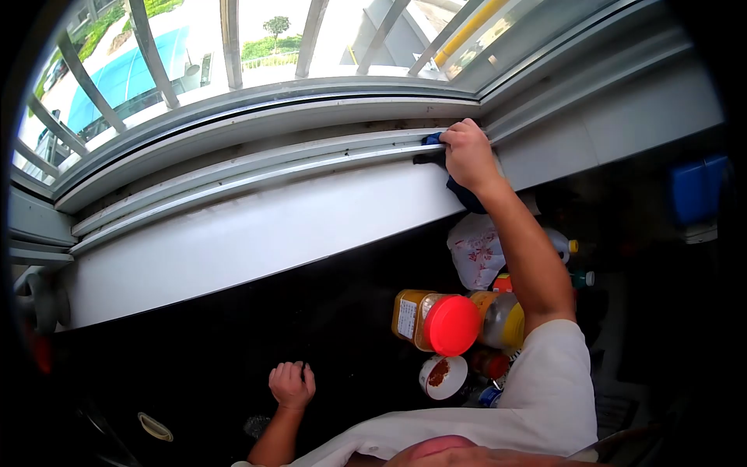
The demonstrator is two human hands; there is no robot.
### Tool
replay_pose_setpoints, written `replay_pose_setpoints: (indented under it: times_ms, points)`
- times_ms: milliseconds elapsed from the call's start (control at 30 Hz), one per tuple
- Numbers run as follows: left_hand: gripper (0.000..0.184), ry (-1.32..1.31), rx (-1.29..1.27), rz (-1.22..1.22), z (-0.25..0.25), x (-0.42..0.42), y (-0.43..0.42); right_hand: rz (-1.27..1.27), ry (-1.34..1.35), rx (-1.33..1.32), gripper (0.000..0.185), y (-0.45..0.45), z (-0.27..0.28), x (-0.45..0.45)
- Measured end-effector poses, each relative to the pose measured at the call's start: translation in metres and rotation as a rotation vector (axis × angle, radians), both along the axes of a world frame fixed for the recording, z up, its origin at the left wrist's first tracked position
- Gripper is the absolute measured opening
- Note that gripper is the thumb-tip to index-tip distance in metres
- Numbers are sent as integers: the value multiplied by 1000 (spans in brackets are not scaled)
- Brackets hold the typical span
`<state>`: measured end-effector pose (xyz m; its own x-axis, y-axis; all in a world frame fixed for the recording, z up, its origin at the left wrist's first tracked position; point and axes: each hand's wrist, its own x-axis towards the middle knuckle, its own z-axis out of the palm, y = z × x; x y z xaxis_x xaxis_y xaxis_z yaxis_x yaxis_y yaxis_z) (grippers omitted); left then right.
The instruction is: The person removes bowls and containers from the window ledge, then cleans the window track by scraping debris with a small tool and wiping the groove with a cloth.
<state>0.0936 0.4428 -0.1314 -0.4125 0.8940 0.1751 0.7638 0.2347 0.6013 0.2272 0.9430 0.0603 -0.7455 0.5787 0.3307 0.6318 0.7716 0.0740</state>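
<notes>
My right hand is closed on a dark blue cloth, pressing it into the window track near the track's right end. Part of the cloth shows beyond the fingertips, and more hangs below the hand over the edge of the white sill. Dark specks of dirt dot the track to the left of the cloth. Lower in view, my left hand is low over the black surface, its fingers curled in. Whatever may be inside those fingers is hidden.
Under my right arm stand a red-lidded jar, a yellow-capped container, a white bowl with red contents and a white plastic bag. Metal bars cross the window. A blue object is at far right.
</notes>
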Motion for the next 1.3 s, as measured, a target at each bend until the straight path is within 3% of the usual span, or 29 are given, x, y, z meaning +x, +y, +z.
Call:
replay_pose_setpoints:
  times_ms: [433,533,633,800,867,933,1033,1100,1167,1233,1300]
  points:
    - [11,-10,6,26,11,-1,4,262,324,-232,12,-94,-11,-136]
    - [12,-17,-26,25,16,-3,7,197,422,-381,12,-103,-4,-148]
    - [12,-39,-73,20,29,-6,13,159,586,-706,14,-100,5,-150]
    - [28,127,-177,-116,49,-28,27,190,856,-948,16,-90,12,-134]
    - [35,146,-172,-129,68,-40,39,204,922,-952,16,-88,23,-127]
    - [38,-28,-111,-109,95,-53,57,211,935,-924,16,-78,26,-118]
    - [44,-228,105,-93,162,-81,99,211,825,-724,16,-70,32,-107]
    - [52,-143,148,-72,208,-105,134,327,626,-454,21,-66,33,-103]
    - [58,-113,121,-25,232,-125,177,417,403,-248,24,-67,34,-101]
    - [60,-166,-50,-20,233,-141,213,415,293,-252,20,-67,30,-102]
    - [62,45,-167,-65,217,-149,238,408,251,-224,16,-73,28,-104]
